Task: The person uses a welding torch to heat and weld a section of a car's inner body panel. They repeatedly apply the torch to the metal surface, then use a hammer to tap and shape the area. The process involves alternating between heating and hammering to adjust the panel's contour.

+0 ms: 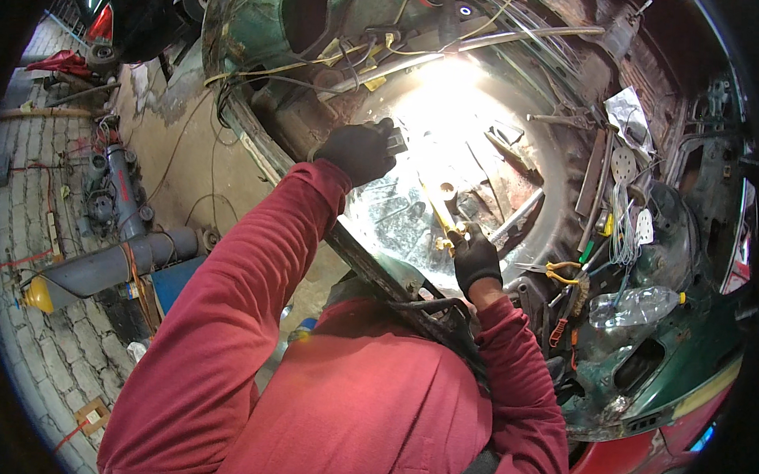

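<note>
Brass-coloured torch [436,207] sits low in the round well [553,189] of the green car body, slanting up and left from my right hand [478,257]. Black glove, fingers closed around the torch's near end, by the fittings. White glare floods the well above it; can't make out its far end.

My left hand [358,154], also black-gloved, is up at the well's left side, fingers curled against a small grey block-like piece [396,142]. Looks held; can't tell what the piece is, or how tight the grip.

Silver rod [520,213] lies slanted just above and right of my right hand. Yellow-handled pliers [556,270] near it on the right, clear plastic bottle [635,307] on its side farther out, wire bundle [624,218] above that. Grey cylinder [133,264] with a yellow end lies off left on the floor.
</note>
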Motion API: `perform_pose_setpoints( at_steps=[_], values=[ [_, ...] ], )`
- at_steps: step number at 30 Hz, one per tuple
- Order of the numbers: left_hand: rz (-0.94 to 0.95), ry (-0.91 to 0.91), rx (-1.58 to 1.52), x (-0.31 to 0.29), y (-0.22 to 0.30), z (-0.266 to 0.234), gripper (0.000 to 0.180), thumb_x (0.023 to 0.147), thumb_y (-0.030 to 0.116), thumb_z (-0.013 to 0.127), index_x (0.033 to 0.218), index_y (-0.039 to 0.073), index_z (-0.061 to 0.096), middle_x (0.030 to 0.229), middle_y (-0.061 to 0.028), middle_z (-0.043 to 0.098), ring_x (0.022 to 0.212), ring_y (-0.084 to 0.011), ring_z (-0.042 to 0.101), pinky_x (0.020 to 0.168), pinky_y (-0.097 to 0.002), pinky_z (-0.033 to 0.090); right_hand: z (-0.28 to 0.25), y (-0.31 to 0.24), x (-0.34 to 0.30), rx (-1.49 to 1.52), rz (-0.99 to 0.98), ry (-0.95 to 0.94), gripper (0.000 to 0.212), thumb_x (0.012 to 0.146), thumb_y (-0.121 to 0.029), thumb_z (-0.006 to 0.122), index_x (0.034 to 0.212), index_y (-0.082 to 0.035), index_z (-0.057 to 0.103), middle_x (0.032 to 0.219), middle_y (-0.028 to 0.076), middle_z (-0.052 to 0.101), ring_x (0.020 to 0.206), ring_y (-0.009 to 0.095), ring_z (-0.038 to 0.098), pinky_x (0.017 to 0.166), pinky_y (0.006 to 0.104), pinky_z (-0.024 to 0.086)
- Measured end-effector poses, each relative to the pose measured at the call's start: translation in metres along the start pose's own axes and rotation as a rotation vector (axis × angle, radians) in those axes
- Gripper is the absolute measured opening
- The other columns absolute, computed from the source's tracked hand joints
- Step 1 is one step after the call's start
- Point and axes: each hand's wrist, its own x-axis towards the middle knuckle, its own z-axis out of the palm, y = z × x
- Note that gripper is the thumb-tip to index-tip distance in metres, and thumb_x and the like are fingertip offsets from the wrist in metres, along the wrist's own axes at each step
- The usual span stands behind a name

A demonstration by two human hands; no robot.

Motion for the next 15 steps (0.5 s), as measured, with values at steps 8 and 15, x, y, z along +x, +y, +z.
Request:
perform_pose_setpoints(
  at_steps=[8, 15],
  values=[
    [0.011, 0.032, -0.077, -0.002, -0.001, 0.0, 0.046, 0.094, 0.034, 0.067, 0.133, 0.012, 0.06, 0.106, -0.0183, 0.079, 0.098, -0.0389, 0.078, 0.086, -0.0541, 0.061, -0.006, -0.002, 0.001, -0.029, 0.003, 0.002, 0.047, 0.106, -0.04, 0.07, 0.134, -0.002, 0.069, 0.093, 0.029, 0.076, 0.091, 0.047, 0.075, 0.08, 0.0518, 0.056],
    [0.001, -0.008, -0.081, -0.002, 0.0, -0.006, 0.051, 0.093, 0.04, 0.068, 0.129, 0.005, 0.06, 0.111, -0.0226, 0.077, 0.097, -0.0421, 0.077, 0.088, -0.056, 0.061, -0.015, -0.003, 0.003, -0.012, 0.011, -0.033, 0.04, 0.107, -0.039, 0.068, 0.132, -0.006, 0.07, 0.105, 0.031, 0.076, 0.104, 0.049, 0.075, 0.087, 0.0537, 0.058]
  ],
)
